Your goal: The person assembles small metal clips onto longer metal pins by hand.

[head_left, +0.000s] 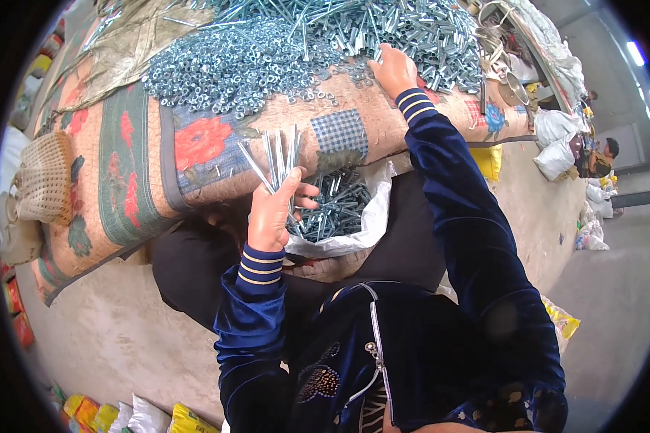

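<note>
My left hand (271,216) is closed round several thin metal rods (276,160) that stick up in a fan above the fingers. Just beside and below it, a white sack (372,229) sits between my legs, its mouth open on a heap of shiny metal bolts (334,206). My right hand (396,70) reaches out to the near edge of a pile of small metal sleeves (430,43). Its fingers are drawn together there, and what they pinch, if anything, cannot be made out. Left of that hand spreads a heap of metal nuts or rings (224,68).
A patterned padded cloth (267,119) covers the low work surface. On its left stands a woven basket (45,178). A metal ladle or pan (513,90) lies at the right end. White sacks (556,144) and another person (601,160) are farther right.
</note>
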`<state>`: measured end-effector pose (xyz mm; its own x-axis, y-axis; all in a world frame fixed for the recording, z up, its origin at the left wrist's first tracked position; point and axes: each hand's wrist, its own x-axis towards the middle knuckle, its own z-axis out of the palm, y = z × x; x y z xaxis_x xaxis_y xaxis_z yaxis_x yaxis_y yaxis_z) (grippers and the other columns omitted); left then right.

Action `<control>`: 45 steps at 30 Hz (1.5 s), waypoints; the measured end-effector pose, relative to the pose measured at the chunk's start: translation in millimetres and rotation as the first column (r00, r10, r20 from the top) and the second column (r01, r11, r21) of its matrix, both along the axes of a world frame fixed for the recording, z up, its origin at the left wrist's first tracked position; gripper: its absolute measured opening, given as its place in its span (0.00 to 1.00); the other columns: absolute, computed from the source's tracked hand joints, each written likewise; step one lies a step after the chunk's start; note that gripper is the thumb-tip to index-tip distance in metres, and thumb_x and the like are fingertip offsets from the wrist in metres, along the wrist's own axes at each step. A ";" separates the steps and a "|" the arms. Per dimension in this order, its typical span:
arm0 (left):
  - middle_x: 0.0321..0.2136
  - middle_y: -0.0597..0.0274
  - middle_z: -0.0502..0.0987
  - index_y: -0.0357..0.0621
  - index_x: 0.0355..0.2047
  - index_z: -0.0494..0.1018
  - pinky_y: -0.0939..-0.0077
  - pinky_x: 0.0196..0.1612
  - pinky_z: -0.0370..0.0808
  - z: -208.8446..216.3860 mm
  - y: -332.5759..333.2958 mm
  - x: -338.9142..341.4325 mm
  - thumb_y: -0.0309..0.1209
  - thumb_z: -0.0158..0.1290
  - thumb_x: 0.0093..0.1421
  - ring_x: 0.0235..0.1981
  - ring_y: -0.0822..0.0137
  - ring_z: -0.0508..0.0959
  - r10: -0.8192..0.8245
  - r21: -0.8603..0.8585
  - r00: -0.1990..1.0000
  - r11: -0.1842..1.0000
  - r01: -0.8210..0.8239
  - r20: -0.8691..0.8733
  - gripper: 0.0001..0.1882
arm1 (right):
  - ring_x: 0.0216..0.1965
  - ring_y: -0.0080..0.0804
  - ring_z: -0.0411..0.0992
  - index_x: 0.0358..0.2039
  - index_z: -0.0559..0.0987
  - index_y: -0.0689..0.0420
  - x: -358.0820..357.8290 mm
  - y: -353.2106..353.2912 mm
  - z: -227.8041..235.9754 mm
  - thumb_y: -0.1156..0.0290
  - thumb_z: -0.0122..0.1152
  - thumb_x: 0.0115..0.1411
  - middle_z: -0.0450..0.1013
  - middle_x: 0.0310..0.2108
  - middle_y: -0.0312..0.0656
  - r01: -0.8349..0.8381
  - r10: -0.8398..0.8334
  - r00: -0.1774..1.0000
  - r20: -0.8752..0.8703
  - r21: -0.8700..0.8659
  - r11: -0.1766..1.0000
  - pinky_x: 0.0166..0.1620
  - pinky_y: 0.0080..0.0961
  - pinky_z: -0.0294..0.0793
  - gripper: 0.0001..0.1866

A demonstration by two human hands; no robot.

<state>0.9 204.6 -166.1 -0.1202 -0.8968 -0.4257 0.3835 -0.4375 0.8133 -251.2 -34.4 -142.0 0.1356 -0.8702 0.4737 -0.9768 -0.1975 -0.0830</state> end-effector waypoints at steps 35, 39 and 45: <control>0.26 0.59 0.78 0.42 0.37 0.72 0.85 0.17 0.65 7.3 10.1 0.4 0.39 0.53 0.60 0.23 0.73 0.78 0.153 0.001 0.967 0.988 -0.156 -0.206 0.14 | 0.23 0.11 0.66 0.28 0.77 0.61 94.2 199.6 10.1 0.69 0.63 0.55 0.73 0.24 0.31 -0.794 -0.061 0.425 0.903 0.404 0.453 0.26 0.10 0.63 0.08; 0.25 0.62 0.77 0.43 0.35 0.72 0.86 0.16 0.64 10.4 12.0 6.3 0.37 0.55 0.59 0.23 0.74 0.77 0.171 0.042 0.968 0.985 -0.167 -0.183 0.11 | 0.21 0.11 0.66 0.34 0.80 0.57 72.7 157.9 31.7 0.67 0.61 0.57 0.74 0.23 0.27 -0.663 -0.055 0.499 0.865 0.422 0.618 0.25 0.11 0.67 0.09; 0.25 0.61 0.76 0.42 0.36 0.72 0.86 0.16 0.65 5.0 6.6 2.2 0.33 0.58 0.56 0.24 0.74 0.74 0.187 0.066 0.951 0.982 -0.176 -0.247 0.11 | 0.24 0.31 0.74 0.29 0.82 0.54 17.4 62.5 -13.8 0.62 0.64 0.50 0.77 0.27 0.40 -0.124 0.078 0.893 0.443 0.076 0.989 0.30 0.27 0.72 0.10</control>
